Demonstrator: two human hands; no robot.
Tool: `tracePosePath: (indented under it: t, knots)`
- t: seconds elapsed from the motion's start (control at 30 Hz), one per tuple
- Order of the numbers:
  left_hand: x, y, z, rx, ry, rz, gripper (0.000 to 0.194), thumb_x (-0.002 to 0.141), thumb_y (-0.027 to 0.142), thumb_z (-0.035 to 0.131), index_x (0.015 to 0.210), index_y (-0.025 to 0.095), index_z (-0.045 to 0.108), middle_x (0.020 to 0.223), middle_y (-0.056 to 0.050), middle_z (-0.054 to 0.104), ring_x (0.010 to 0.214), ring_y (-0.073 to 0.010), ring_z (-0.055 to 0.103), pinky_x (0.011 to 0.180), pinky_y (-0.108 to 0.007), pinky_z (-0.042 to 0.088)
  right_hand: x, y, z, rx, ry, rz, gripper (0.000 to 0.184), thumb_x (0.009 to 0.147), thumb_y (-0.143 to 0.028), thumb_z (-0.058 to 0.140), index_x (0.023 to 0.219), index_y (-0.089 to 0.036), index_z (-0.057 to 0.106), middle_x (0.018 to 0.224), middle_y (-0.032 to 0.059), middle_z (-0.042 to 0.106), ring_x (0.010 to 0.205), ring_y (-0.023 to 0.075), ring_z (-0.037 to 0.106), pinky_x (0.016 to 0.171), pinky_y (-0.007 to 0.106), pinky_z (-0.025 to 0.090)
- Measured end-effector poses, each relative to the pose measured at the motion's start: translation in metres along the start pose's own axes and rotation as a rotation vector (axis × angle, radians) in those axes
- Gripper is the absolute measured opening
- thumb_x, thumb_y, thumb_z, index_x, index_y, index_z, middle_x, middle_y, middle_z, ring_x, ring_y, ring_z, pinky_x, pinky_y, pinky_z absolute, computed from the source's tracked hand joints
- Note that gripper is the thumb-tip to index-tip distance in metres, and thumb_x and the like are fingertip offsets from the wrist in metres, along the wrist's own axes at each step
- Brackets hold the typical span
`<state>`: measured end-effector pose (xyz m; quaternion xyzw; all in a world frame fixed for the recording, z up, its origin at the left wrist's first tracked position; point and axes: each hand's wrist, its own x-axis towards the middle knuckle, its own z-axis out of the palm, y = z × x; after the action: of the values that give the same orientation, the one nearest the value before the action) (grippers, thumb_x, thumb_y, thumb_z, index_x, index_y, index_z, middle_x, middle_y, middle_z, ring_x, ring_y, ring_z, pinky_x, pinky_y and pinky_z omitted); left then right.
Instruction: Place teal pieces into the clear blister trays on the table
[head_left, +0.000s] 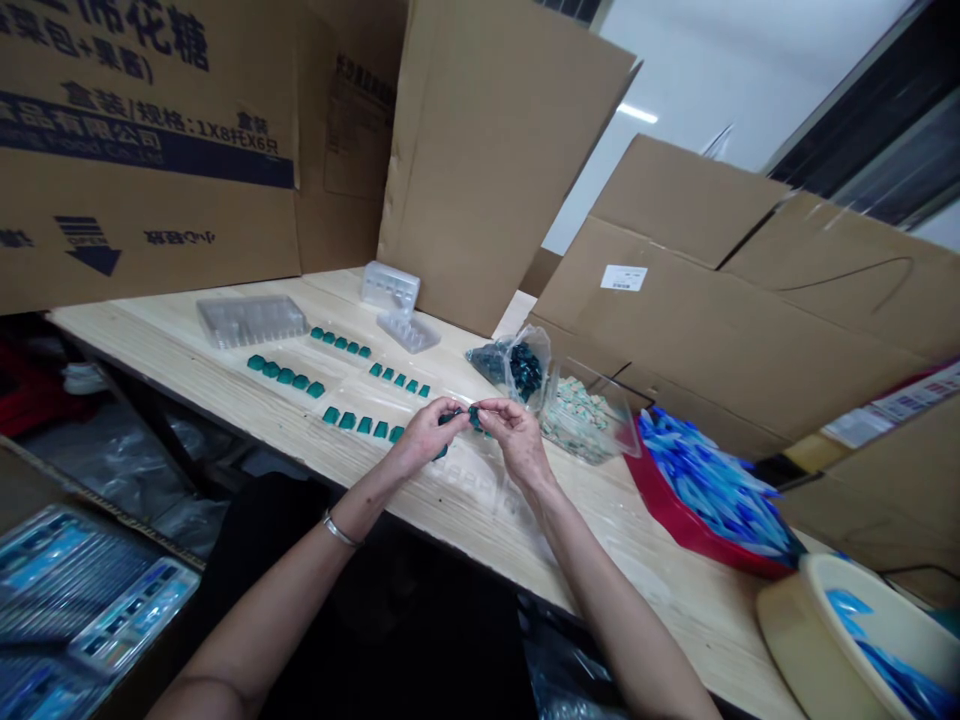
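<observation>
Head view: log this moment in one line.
left hand and right hand: pinching teal plastic piece | nearby: teal pieces in rows, clear plastic bag

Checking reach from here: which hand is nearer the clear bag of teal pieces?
Right. The right hand sits just in front of the bag, close to it; the left hand is farther away, off to the bag's left.

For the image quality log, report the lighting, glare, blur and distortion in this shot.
Head view: wide-angle distortion tilts the frame and stretches its edges, most visibly on the cardboard box at upper left. Light is soft and even, with only faint shadows under the left hand and right hand. Slight glare shows on the clear plastic tray. Nothing central looks badly out of focus.
</observation>
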<state>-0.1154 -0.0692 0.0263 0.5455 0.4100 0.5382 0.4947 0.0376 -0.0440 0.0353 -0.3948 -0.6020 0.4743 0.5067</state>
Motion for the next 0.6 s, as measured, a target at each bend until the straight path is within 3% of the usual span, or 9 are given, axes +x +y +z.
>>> tracePosePath:
  t: [0.1, 0.23, 0.37, 0.47, 0.6]
  knots:
    - [0.003, -0.006, 0.001, 0.042, 0.051, 0.051, 0.017, 0.073, 0.029, 0.057, 0.085, 0.016, 0.055, 0.077, -0.001, 0.060, 0.063, -0.0099, 0.053, 0.059, -0.021, 0.041, -0.002, -0.002, 0.002, -0.138, 0.020, -0.042, 0.022, 0.068, -0.034, 0.069, 0.083, -0.019, 0.067, 0.081, 0.0035, 0.068, 0.071, 0.0147, 0.062, 0.071, 0.030, 0.050]
    - [0.003, -0.014, 0.003, 0.151, 0.136, 0.163, 0.011, 0.075, 0.027, 0.057, 0.082, 0.018, 0.056, 0.083, -0.003, 0.063, 0.079, -0.0150, 0.058, 0.073, -0.025, 0.043, -0.009, -0.009, 0.006, -0.390, 0.003, -0.255, 0.017, 0.072, -0.030, 0.065, 0.086, -0.021, 0.068, 0.091, 0.0053, 0.067, 0.083, 0.0177, 0.062, 0.075, 0.031, 0.050]
    - [0.000, -0.015, 0.006, 0.245, 0.188, 0.244, 0.009, 0.075, 0.024, 0.057, 0.083, 0.020, 0.059, 0.083, -0.003, 0.064, 0.079, -0.0163, 0.059, 0.076, -0.027, 0.043, -0.014, -0.012, 0.008, -0.577, -0.005, -0.375, 0.016, 0.079, -0.025, 0.056, 0.089, -0.023, 0.067, 0.086, 0.0046, 0.067, 0.076, 0.0178, 0.062, 0.073, 0.033, 0.050]
    - [0.000, -0.016, 0.008, 0.230, 0.237, 0.223, 0.009, 0.074, 0.024, 0.059, 0.083, 0.021, 0.060, 0.082, -0.003, 0.065, 0.079, -0.0166, 0.059, 0.075, -0.027, 0.043, -0.015, -0.010, 0.009, -0.673, 0.034, -0.422, 0.016, 0.081, -0.024, 0.052, 0.089, -0.022, 0.066, 0.083, 0.0051, 0.067, 0.074, 0.0185, 0.062, 0.072, 0.033, 0.050]
    - [0.003, -0.020, 0.009, 0.170, 0.198, 0.161, 0.013, 0.073, 0.028, 0.061, 0.083, 0.019, 0.059, 0.085, -0.004, 0.065, 0.082, -0.0169, 0.060, 0.076, -0.027, 0.044, -0.016, -0.008, 0.010, -0.801, 0.018, -0.508, 0.018, 0.084, -0.023, 0.046, 0.094, -0.021, 0.062, 0.089, 0.0077, 0.064, 0.082, 0.0200, 0.060, 0.076, 0.034, 0.049]
